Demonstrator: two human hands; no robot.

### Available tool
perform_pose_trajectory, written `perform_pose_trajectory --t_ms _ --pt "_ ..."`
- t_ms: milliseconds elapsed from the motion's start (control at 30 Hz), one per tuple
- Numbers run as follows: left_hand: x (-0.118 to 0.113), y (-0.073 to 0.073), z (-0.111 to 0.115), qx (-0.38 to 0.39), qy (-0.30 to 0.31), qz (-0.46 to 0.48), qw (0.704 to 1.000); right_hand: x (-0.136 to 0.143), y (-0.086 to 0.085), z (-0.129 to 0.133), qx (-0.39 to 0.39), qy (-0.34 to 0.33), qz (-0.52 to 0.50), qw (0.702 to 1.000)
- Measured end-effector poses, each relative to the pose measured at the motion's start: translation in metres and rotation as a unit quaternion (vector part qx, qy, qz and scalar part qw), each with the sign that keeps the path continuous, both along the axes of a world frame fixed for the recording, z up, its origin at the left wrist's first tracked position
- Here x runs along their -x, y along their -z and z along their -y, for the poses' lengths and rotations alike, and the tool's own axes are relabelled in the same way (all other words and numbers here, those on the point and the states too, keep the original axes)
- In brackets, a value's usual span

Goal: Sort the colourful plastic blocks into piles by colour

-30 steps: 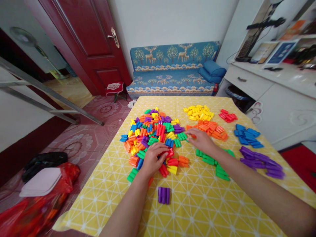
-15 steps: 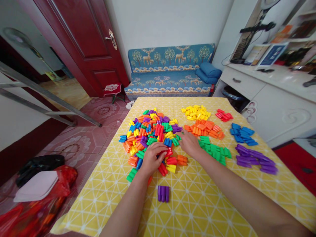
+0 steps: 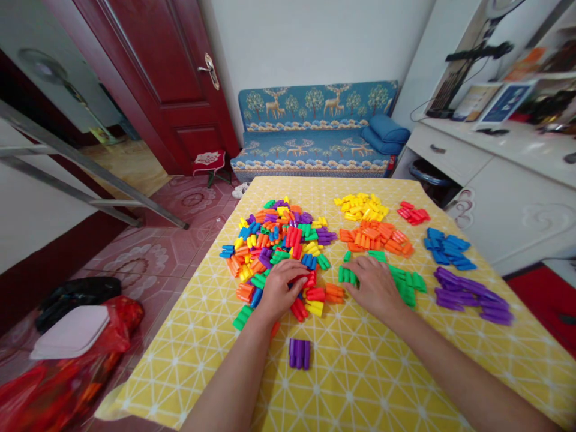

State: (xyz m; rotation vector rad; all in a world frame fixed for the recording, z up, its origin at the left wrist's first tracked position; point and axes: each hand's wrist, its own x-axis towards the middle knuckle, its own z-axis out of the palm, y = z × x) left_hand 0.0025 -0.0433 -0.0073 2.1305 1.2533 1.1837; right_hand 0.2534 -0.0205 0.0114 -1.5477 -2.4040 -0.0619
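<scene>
My left hand [image 3: 282, 289] rests at the near edge of a mixed pile of plastic building blocks [image 3: 270, 240], its fingers curled on a red block [image 3: 311, 278]. To the right, my right hand [image 3: 375, 285] is closed on a green block [image 3: 346, 275] at its fingertips, beside the green group [image 3: 408, 285]; part of that group is hidden behind the hand. An orange block [image 3: 334, 293] and a yellow block [image 3: 314, 308] lie between my hands. Closer to me sits a purple block [image 3: 299, 354], apart from the pile.
Sorted groups of yellow [image 3: 362, 207], orange [image 3: 375, 236], red [image 3: 413, 213], blue [image 3: 447, 248] and purple blocks [image 3: 470, 295] lie on the right of the table with its yellow cloth [image 3: 355, 384]. Behind stands a blue sofa [image 3: 310, 144]; a white cabinet [image 3: 508, 192] is at the right.
My right hand has moved right from the mixed pile to the green group, carrying a green block. My left hand stays nearly in place. The view has shifted slightly.
</scene>
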Motion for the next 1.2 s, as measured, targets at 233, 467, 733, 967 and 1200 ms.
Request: perform_pose_trajectory --t_ms 233,467,733,967,1200 --pt "0.000 0.000 -0.001 -0.007 -0.001 -0.007 1.000 -0.010 0.012 0.003 -0.041 -0.040 -0.032 0.998" --pt "0.000 0.001 0.000 -0.006 -0.001 -0.011 1.000 -0.007 0.015 -0.009 0.001 -0.061 0.011 0.998" --pt "0.000 0.000 0.000 0.001 -0.006 -0.010 1.000 -0.031 0.015 0.018 -0.007 -0.055 0.007 0.998" --pt "0.000 0.000 0.000 0.001 -0.006 -0.013 1.000 -0.045 0.016 0.014 -0.044 -0.051 -0.042 0.997" --pt "0.000 0.000 0.000 -0.002 -0.009 -0.016 1.000 -0.090 0.026 -0.003 -0.089 0.083 -0.093 0.988"
